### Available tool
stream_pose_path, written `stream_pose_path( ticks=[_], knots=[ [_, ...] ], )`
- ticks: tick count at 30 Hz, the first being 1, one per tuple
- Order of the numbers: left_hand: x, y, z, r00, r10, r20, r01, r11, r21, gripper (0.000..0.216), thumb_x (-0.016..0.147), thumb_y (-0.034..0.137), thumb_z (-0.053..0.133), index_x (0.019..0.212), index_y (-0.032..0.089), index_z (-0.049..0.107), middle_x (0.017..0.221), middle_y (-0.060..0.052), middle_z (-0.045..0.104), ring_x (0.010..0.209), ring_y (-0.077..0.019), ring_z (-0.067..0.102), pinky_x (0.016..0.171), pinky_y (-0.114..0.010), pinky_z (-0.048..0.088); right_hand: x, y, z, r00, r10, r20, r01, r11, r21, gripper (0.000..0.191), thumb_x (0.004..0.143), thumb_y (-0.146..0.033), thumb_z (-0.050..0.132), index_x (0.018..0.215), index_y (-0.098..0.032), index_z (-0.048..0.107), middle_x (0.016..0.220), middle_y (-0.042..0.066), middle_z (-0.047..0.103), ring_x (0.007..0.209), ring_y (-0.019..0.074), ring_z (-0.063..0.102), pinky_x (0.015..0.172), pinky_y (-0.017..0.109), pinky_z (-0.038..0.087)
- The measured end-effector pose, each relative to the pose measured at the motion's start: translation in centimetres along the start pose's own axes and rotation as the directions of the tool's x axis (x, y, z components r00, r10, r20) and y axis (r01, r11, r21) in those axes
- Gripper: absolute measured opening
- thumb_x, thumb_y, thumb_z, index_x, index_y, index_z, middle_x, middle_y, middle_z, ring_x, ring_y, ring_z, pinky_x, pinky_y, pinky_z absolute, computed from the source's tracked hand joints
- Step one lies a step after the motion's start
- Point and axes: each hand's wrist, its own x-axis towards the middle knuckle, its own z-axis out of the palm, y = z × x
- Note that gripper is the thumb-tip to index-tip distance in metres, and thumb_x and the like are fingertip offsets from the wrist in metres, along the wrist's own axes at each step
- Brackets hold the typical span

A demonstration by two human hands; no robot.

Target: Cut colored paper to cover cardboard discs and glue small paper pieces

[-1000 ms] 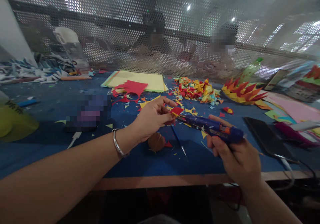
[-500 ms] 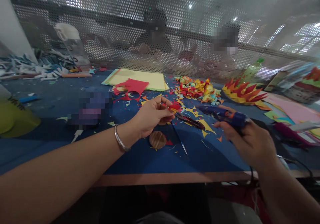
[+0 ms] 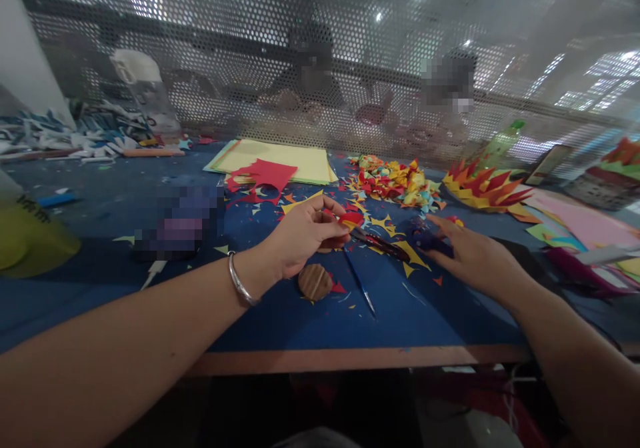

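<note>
My left hand (image 3: 310,231), a silver bangle on its wrist, pinches a small red and yellow folded paper piece (image 3: 351,219) between thumb and fingers. Low over the table on the right, my right hand (image 3: 470,255) has its thumb and fingers around a dark blue glue gun (image 3: 429,238), partly hidden by the fingers. Between the hands lie dark-handled scissors (image 3: 383,243) among yellow paper scraps. A thin blue brush (image 3: 361,285) and a round wooden disc (image 3: 315,282) lie nearer to me.
Red cut paper (image 3: 267,175) lies on stacked yellow sheets (image 3: 295,155). Behind are a heap of colourful folded paper (image 3: 395,178) and a spiky paper crown (image 3: 485,188). A phone (image 3: 183,221) with a cable lies left; a purple tool (image 3: 585,271) lies right. A perforated metal screen (image 3: 240,48) stands behind.
My right hand has lowered the glue gun toward the table and turned over it, so the fingers now cover more of it. My left hand has stayed in place with the paper piece.
</note>
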Motion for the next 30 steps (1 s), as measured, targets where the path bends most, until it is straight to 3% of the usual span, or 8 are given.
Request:
stream_pose_path(
  ticks=[5,9,13,19,25,30],
  knots=[
    [0.0,0.0,0.3,1.0,0.019,0.022,-0.019,1.0,0.014,0.019,0.082,0.007,0.07,0.089,0.017,0.055,0.068,0.003,0.066,0.062,-0.0096,0.066,0.063,-0.023,0.048,-0.6,-2.6,-3.3,0.987,-0.128,-0.099,0.134,0.989,0.062,0.051,0.094,-0.046,0.055,0.133,-0.013,0.062,0.118,0.021,0.07,0.113,0.0413,0.065,0.095,0.056,0.051],
    [-0.1,-0.2,0.6,0.998,0.058,0.034,-0.059,0.998,0.024,0.02,0.08,0.005,0.07,0.087,0.017,0.055,0.069,0.003,0.065,0.063,-0.0093,0.065,0.067,-0.024,0.052,0.7,-7.7,-5.9,0.985,-0.116,-0.127,0.155,0.919,0.363,0.046,0.094,-0.042,0.061,0.134,-0.019,0.062,0.113,0.011,0.072,0.086,0.0236,0.071,0.083,0.04,0.056],
    [-0.1,-0.2,0.6,0.996,0.086,0.015,-0.087,0.994,0.063,0.023,0.076,0.006,0.072,0.087,0.018,0.056,0.066,0.005,0.062,0.062,-0.0092,0.065,0.066,-0.024,0.053,3.3,-11.2,-6.0,0.967,-0.176,-0.186,0.243,0.857,0.454,0.042,0.092,-0.037,0.066,0.126,-0.013,0.066,0.11,0.011,0.073,0.085,0.0212,0.069,0.079,0.035,0.053],
    [0.1,-0.2,0.3,0.996,0.094,-0.006,-0.094,0.994,0.053,0.033,0.069,0.011,0.08,0.091,0.018,0.056,0.066,0.005,0.064,0.059,-0.0095,0.064,0.059,-0.022,0.051,5.1,-12.0,-4.7,0.959,-0.188,-0.21,0.275,0.788,0.55,0.015,0.094,-0.025,0.062,0.093,-0.015,0.074,0.083,0.004,0.071,0.071,0.0154,0.063,0.065,0.027,0.044],
    [-0.1,0.5,0.3,1.0,0.007,0.005,-0.007,0.997,0.071,0.026,0.08,0.009,0.061,0.105,0.018,0.061,0.07,0.0,0.07,0.061,-0.0107,0.069,0.06,-0.021,0.052,4.9,-12.0,-4.0,0.966,-0.123,-0.227,0.244,0.729,0.64,0.013,0.093,-0.024,0.063,0.088,-0.017,0.073,0.076,0.001,0.068,0.066,0.0123,0.057,0.061,0.024,0.04],
    [0.0,0.4,-0.1,0.997,0.063,0.039,-0.068,0.988,0.141,0.029,0.075,0.011,0.069,0.102,0.017,0.063,0.08,-0.001,0.071,0.067,-0.0114,0.069,0.06,-0.021,0.051,4.8,-11.8,-3.5,0.98,-0.056,-0.192,0.183,0.635,0.751,0.015,0.092,-0.029,0.065,0.086,-0.017,0.073,0.07,-0.002,0.064,0.059,0.0103,0.049,0.055,0.024,0.036]
  ],
)
